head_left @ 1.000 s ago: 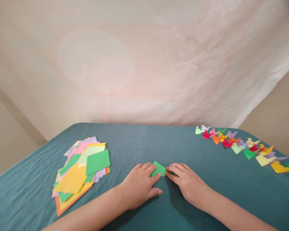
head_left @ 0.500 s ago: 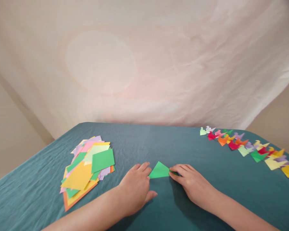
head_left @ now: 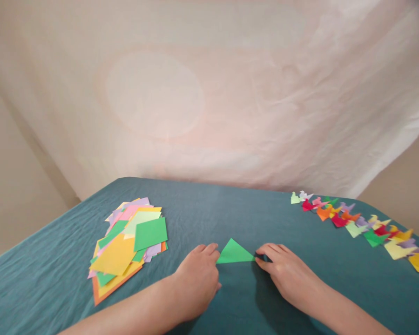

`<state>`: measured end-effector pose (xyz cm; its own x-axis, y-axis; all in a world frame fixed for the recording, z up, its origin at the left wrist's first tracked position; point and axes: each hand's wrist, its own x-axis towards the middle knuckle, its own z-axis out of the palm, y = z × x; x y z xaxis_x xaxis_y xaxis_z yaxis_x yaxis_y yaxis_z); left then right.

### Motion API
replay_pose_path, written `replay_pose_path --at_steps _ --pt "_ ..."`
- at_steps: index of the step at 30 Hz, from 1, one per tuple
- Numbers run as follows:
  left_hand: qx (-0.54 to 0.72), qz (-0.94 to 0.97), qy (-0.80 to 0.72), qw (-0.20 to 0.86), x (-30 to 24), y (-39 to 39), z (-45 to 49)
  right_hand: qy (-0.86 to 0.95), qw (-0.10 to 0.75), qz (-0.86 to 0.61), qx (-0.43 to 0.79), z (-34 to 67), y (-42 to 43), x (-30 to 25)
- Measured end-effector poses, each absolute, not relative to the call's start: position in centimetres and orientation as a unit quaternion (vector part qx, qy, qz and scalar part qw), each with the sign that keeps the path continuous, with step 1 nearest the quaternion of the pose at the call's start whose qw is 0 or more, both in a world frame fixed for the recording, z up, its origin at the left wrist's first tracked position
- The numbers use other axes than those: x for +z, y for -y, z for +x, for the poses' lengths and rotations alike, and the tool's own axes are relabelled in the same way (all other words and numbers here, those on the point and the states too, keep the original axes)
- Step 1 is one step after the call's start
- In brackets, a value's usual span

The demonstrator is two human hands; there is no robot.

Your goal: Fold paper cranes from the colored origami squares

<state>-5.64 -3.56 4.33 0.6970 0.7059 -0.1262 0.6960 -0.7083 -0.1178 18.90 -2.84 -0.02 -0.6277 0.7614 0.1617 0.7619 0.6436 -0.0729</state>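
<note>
The green paper triangle (head_left: 235,253) lies right between the two hands, flat or nearly flat on the dark blue-green surface (head_left: 212,209). Its long way runs from side to side, from one hand to the other. The long edge is on the person's side, and the top point looks away, toward the hanging cloth (head_left: 230,93). Neither hand is clearly nearer, because each one is at an end of the triangle.

The right hand (head_left: 288,274) is at the triangle's right corner. Its grip is narrow there: the thumb and finger tips come together and hold the thin corner, with a small gap behind the tips. The left hand (head_left: 199,279) is palm down at the triangle's left end, and its fingers hide that corner. I cannot tell if its grip pinches the paper or just rests on it.

The triangle is bright green, with a smooth face and straight sides. It is wide and low, and its right corner is long and thin. I see no writing on it.

Well to the left of the triangle is a messy pile of colored paper (head_left: 117,253). Well to its right, and mostly farther away, little folded paper birds (head_left: 339,220) sit in slanting rows.
</note>
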Motion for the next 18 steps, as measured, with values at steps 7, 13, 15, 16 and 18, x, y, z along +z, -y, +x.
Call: replay_pose_path --at_steps 7,13,15,16,18 --pt "0.031 -0.900 0.436 -0.008 4.9 0.8 -5.0 0.864 0.134 -0.463 0.144 18.3 1.5 1.3" --pt "-0.044 -0.866 0.488 -0.103 2.8 -2.1 -3.3 0.811 0.207 -0.496 0.230 16.5 -0.1 0.1" --pt "-0.064 -0.854 0.499 -0.136 2.1 -2.6 -3.2 0.804 0.223 -0.495 0.241 15.9 -0.3 -0.4" --pt "-0.075 -0.854 0.491 -0.153 1.9 -2.8 -3.2 0.801 0.231 -0.493 0.249 15.6 -0.3 -0.7" --pt "-0.097 -0.853 0.480 -0.180 1.7 -3.0 -3.4 0.792 0.253 -0.486 0.270 15.3 -0.3 -1.1"
